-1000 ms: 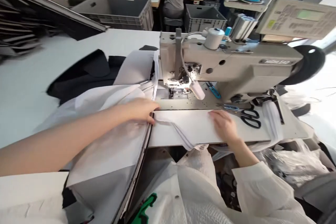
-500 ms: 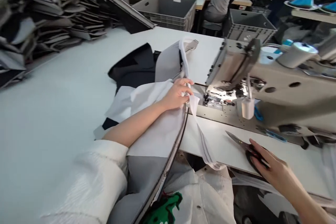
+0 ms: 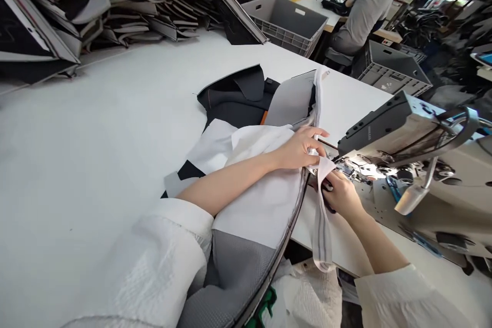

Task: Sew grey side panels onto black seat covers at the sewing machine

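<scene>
– right hand (image 3: 343,196) has moved: half a second ago it sat well right of the left hand (image 3: 302,149); now it is just beside it, low and to its right, scissors (image 3: 329,207) carried along. grips?

– left hand: pinching the strip (image 3: 323,238) at the edge of the cloth (image 3: 265,210), outer fingers lifted a little. right hand: fingers curled round the dark handles. blades mostly hidden; cannot tell if they are apart, or touching the strip.

– step in hand?

– judged only: bringing the scissors up to the held strip, close under the left pinch. the next move would call for a taut strip, a steady left hand, and fingertips clear of the blades.

– where does the strip lie, relative to the pinch?

– its top is in the pinch; from there it folds over and hangs down toward the wearer, passing in front of the right hand's fingers. striped part lowest, end loose.

– and the cloth?

– under the left hand and forearm, its dark-trimmed edge running down from the pinch. machine (image 3: 395,128) stands right of both grips, lamp lit.
</scene>
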`<state>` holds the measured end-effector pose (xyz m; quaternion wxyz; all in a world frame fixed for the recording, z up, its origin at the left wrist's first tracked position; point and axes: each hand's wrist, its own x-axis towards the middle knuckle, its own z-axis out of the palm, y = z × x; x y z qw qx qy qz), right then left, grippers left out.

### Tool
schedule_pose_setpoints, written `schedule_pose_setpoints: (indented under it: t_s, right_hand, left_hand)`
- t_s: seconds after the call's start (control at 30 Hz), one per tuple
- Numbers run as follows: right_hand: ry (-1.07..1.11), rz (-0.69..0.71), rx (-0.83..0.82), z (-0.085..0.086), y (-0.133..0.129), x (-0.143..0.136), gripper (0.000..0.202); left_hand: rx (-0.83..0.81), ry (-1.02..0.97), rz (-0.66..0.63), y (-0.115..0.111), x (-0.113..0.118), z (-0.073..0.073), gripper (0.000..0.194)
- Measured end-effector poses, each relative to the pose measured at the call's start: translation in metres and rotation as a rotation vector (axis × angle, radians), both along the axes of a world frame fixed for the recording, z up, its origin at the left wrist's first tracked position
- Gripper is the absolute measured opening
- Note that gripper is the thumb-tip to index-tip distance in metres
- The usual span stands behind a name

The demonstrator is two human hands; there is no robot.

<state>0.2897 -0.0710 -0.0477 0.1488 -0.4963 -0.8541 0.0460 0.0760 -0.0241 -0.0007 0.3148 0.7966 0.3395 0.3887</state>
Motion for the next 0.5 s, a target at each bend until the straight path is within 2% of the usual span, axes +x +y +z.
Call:
schedule_pose_setpoints:
  t_s: [0.07, 0.13, 0.17, 0.23, 0.3, 0.33, 0.4, 0.5]
  right_hand:
    - [-0.06, 0.002, 0.019, -0.003, -0.005, 0.009, 0.019]
    - [-0.125, -0.042, -0.006, -0.006, -0.019, 0.03, 0.026]
    - [-0.148, -0.073, -0.033, -0.006, -0.029, 0.046, 0.03]
    - [-0.156, -0.15, -0.084, -0.007, -0.055, 0.089, 0.036]
    - [-0.091, -0.196, -0.102, -0.008, -0.085, 0.138, 0.04]
    - [-0.074, -0.236, -0.093, -0.009, -0.1, 0.162, 0.041]
    - [-0.058, -0.289, -0.031, -0.011, -0.126, 0.202, 0.04]
    - [-0.111, -0.338, 0.142, -0.013, -0.148, 0.229, 0.036]
  left_hand:
    - [-0.011, 0.004, 0.021, -0.001, -0.001, 0.001, 0.008]
    - [-0.015, 0.063, 0.01, -0.003, -0.004, 0.005, 0.017]
    - [-0.008, 0.134, -0.003, -0.004, -0.006, 0.008, 0.027]
    - [0.003, 0.342, 0.008, -0.006, -0.013, 0.015, 0.062]
    - [-0.02, 0.556, 0.105, -0.007, -0.02, 0.02, 0.09]
    - [-0.047, 0.633, 0.171, -0.007, -0.024, 0.021, 0.092]
    - [-0.1, 0.719, 0.293, -0.01, -0.028, 0.021, 0.083]
    - [-0.129, 0.786, 0.413, -0.022, -0.031, 0.012, 0.079]
